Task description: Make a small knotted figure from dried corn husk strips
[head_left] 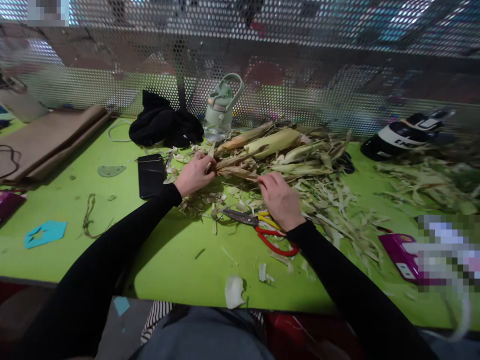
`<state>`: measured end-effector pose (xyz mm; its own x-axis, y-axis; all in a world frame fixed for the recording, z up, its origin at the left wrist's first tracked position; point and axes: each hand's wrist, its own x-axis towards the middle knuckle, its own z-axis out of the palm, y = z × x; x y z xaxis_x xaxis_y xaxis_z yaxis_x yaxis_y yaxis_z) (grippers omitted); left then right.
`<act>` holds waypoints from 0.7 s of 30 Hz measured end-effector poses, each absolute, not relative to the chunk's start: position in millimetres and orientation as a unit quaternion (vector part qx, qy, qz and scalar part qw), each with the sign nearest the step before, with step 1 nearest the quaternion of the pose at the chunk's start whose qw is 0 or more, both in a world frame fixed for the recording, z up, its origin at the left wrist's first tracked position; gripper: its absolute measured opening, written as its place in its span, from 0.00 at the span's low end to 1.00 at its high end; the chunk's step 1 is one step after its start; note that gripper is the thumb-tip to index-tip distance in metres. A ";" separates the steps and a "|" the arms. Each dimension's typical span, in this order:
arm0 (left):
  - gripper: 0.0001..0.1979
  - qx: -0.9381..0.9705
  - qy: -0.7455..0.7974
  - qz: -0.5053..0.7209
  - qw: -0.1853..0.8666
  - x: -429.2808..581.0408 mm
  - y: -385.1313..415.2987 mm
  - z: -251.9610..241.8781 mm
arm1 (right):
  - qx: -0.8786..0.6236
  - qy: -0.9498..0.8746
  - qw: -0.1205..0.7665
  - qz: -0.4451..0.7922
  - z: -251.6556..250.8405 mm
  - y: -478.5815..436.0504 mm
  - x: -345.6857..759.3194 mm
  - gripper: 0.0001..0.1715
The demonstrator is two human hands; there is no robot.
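Note:
My left hand (195,175) is closed, fingers pinching the gathered end of a bundle of dry corn husks (234,162). My right hand (282,201) has its thumb and fingers pressed together at the loose end of a brownish husk strip (240,173) that runs between both hands. Behind them lies a heap of corn ears in their husks (275,143), pale green to tan. Scissors (242,217) with red and yellow handles lie just below my right hand, which partly covers them. Husk scraps (330,200) are strewn around.
A green bottle (218,116) stands upright behind the heap, next to black cloth (165,122). A phone (151,175) lies by my left wrist. A black bottle (401,135) lies at the right. Brown paper (56,142) is at the left, and a perforated metal screen (307,95) borders the back.

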<state>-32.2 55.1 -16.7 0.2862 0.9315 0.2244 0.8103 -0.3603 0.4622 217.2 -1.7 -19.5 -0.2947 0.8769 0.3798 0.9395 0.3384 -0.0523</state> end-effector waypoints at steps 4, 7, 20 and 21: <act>0.14 0.798 0.540 0.230 0.138 -31.2 55.0 -17.5 | -0.584 -0.773 0.212 -0.131 -21.1 -0.7 224.5 0.18; 0.15 0.802 0.536 0.224 0.136 -31.6 55.8 -17.9 | -0.576 -0.771 0.234 -0.139 -25.2 4.2 227.5 0.16; 0.10 0.708 0.586 0.363 0.153 -33.3 66.8 -20.5 | -0.591 -0.734 0.329 -0.057 -39.6 20.5 256.9 0.37; 0.09 0.693 0.591 0.378 0.165 -33.9 68.4 -19.8 | -0.597 -0.734 0.318 -0.062 -39.4 22.8 260.7 0.36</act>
